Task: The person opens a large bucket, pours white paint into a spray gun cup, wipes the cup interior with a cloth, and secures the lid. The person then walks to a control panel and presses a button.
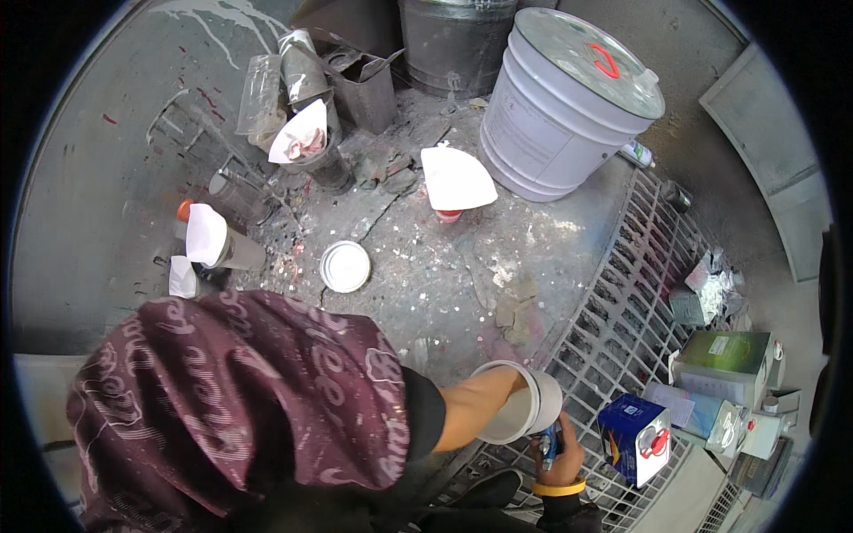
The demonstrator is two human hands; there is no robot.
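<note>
Low centre right, a translucent white cup (521, 417) is tilted, open end toward me. My left hand (512, 385) reaches in at the cup's rim from the maroon sleeve (267, 391); its fingers are hidden. My right hand (563, 453), with a yellow wristband, is closed round a small blue-and-metal tool (549, 444) just beneath the cup; whether they are joined I cannot tell. A round white lid (345, 265) lies on the stained floor (418, 311) ahead. Beyond it, a white paper strainer (458, 178) rests over a red-based container.
A large white pail (555, 120) and dark drum (453, 44) stand behind; stained containers (360, 93) and strainer-topped cups (235, 244) at left. A metal grate (604, 293) runs along the right, beside several cans, including a blue one (633, 435). A wall (80, 178) curves along the left.
</note>
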